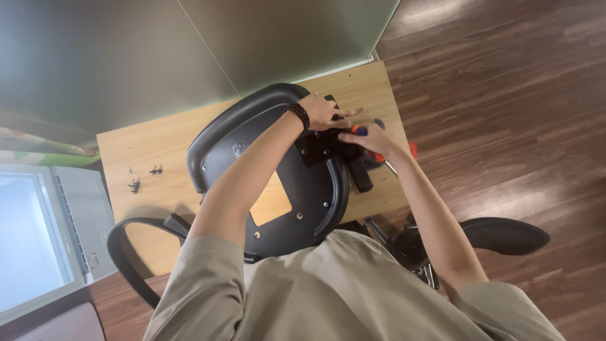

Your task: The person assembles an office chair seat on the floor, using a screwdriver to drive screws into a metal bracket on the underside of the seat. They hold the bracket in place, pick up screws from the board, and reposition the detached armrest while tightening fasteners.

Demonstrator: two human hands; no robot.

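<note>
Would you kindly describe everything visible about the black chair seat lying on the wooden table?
The black plastic chair seat lies upside down on the light wooden table, its curved rim raised. A tan wooden patch shows through its underside, with a few small screws around it. A black metal mounting plate sits near its far edge. The left hand rests on that plate; the right hand, holding a red-and-blue-handled screwdriver, works beside it.

A few small dark screws (144, 178) are lying loose near the left edge of the wooden table (164, 142). A grey tray-like unit (44, 233) is sitting just off the table's left edge. Dark wood flooring (505, 95) is stretching away beyond the table's right edge.
</note>
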